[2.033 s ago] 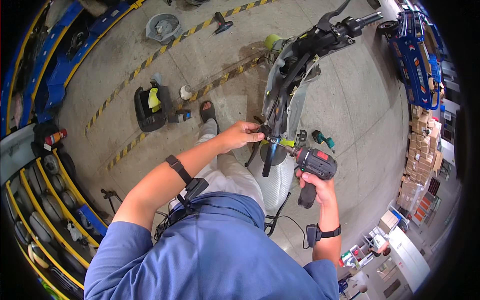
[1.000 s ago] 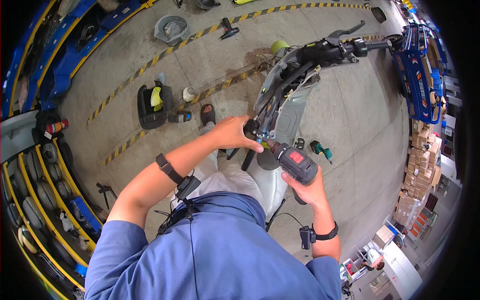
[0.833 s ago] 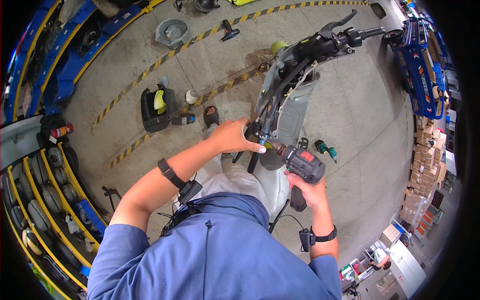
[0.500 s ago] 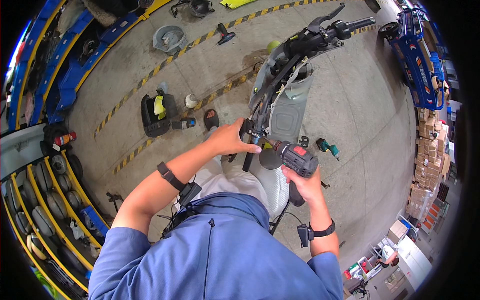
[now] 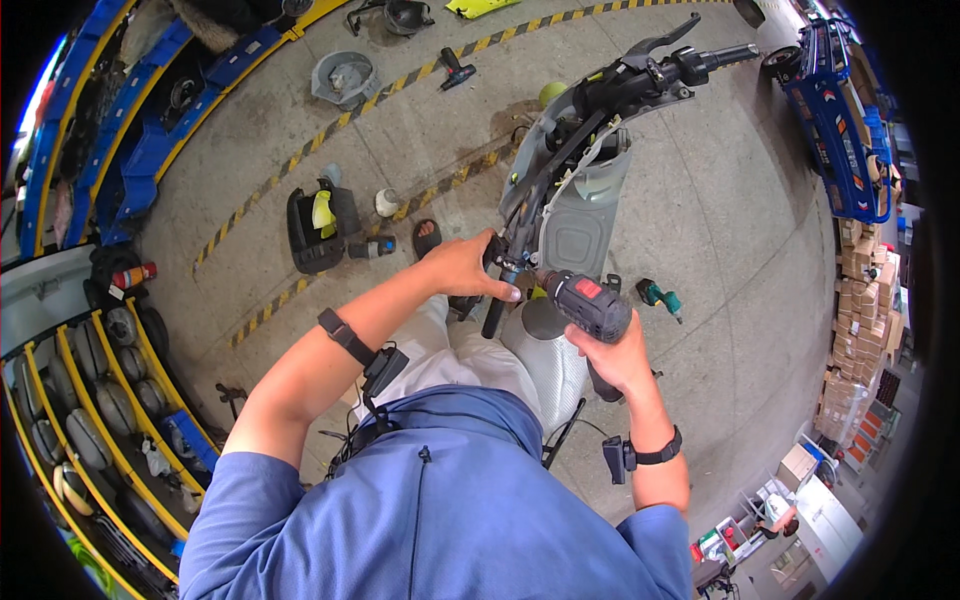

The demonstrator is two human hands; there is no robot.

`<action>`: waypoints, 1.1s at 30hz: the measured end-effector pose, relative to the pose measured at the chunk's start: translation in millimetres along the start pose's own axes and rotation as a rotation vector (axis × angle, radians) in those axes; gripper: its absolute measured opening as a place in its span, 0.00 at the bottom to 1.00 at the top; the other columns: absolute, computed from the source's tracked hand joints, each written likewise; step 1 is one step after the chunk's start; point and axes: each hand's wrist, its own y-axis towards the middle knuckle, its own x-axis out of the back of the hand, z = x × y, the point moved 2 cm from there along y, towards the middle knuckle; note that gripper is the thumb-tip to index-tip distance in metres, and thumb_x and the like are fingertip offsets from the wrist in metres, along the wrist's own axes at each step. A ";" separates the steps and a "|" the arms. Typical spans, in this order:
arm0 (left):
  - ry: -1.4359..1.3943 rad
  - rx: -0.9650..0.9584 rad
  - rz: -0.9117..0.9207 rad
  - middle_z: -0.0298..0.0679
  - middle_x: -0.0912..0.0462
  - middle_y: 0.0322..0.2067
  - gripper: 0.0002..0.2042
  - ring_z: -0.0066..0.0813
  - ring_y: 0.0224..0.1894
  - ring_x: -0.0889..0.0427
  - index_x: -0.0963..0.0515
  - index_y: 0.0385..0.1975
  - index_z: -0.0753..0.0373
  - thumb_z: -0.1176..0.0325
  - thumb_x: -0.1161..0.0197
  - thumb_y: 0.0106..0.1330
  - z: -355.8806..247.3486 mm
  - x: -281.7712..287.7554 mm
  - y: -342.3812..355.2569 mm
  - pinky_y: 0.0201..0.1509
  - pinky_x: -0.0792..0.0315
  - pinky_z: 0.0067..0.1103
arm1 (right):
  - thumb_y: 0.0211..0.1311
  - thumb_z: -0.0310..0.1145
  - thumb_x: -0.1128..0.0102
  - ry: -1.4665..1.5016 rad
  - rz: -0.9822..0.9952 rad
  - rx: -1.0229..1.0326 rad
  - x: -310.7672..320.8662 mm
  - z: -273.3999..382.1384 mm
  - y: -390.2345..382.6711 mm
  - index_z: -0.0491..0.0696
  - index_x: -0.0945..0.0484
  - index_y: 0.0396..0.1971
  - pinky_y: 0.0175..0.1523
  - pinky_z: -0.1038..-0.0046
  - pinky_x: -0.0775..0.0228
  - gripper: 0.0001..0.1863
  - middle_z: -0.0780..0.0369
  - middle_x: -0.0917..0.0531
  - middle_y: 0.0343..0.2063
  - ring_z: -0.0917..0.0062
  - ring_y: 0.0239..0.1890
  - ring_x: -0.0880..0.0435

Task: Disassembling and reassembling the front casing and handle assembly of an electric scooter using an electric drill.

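So going from the left, there's a blue rack (image 5: 133,190) along the edge, then a black open case (image 5: 318,258) sitting on the floor with a yellow-green piece (image 5: 323,213) in it. Next comes the left hand (image 5: 468,268), thumb and fingers around a black fitting (image 5: 503,254) on the scooter. Looks like a proper hold, but the fingertips are hidden. The handlebar end (image 5: 493,318) pokes out just on the near side of that thumb, and the grey body panel (image 5: 580,235) is farther off to the right, with the inner parts exposed.

The right hand (image 5: 615,350) is wrapped round a black-and-red power drill (image 5: 590,302), nose pointing left at the fitting, so the fitting sits between both hands. I'd call the drilling partway: tool's lined up, but I can't tell if the bit touches or whether any fastener is in or out. Farther right, a green drill (image 5: 663,300) lies on the floor
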 end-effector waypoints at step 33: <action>-0.666 -0.053 -0.413 0.35 0.31 0.12 0.42 0.27 0.20 0.30 0.29 0.11 0.64 0.28 0.63 0.71 47.9 -54.5 53.4 0.28 0.35 0.29 | 0.49 0.29 0.25 0.013 -0.008 -0.027 -12.9 14.4 -9.6 0.42 0.14 0.34 0.38 0.76 0.24 0.12 0.64 0.13 0.26 0.83 0.27 0.17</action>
